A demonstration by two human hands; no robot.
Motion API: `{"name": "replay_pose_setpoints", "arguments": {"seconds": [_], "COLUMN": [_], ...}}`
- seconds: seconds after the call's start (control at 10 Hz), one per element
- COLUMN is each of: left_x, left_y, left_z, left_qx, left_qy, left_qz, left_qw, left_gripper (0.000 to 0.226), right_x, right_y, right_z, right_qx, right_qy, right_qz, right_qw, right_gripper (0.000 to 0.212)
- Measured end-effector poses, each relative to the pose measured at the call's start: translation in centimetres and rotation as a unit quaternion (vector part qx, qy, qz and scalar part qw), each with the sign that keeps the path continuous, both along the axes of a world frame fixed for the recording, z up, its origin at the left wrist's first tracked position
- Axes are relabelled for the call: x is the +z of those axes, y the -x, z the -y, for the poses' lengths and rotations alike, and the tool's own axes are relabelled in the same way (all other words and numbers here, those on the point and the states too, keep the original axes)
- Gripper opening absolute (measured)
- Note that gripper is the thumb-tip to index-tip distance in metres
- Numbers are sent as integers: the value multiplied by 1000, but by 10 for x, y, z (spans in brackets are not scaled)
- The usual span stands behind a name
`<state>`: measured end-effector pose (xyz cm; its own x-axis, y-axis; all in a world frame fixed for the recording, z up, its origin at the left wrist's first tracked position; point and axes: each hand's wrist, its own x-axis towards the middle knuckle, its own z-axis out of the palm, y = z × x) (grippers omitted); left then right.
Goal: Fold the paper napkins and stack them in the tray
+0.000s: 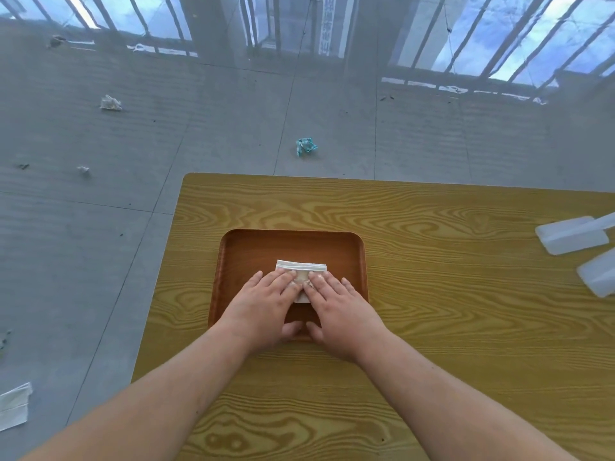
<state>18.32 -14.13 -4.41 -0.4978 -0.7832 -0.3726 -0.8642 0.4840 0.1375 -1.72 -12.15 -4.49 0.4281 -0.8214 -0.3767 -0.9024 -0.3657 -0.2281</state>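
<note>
A brown square tray (253, 247) sits on the wooden table, near its left edge. Inside it lies a stack of folded white paper napkins (301, 267), its far edge showing layered folds. My left hand (263, 307) and my right hand (339, 314) lie flat side by side on top of the stack, fingers spread and pressing down, fingertips almost touching. The hands cover most of the napkins; only the far strip and a small gap between the hands show. Neither hand grips anything.
The wooden table (432, 327) stretches right and toward me. Two translucent plastic packs (570, 234) lie at its right edge. Crumpled paper scraps (306, 146) litter the grey floor beyond and to the left. A white paper piece (13, 405) lies on the floor at lower left.
</note>
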Motion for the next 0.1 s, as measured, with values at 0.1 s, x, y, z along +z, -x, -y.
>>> {"name": "replay_pose_setpoints", "arguments": {"seconds": [0.1], "left_x": [24], "left_y": [3], "left_z": [5], "left_qx": [28], "left_qy": [55], "left_qz": [-16], "left_qw": [998], "left_gripper": [86], "right_x": [24], "right_y": [3], "right_z": [4], "right_qx": [-28], "right_qy": [48], "right_qz": [23], "right_qw": [998], "right_gripper": [75]}}
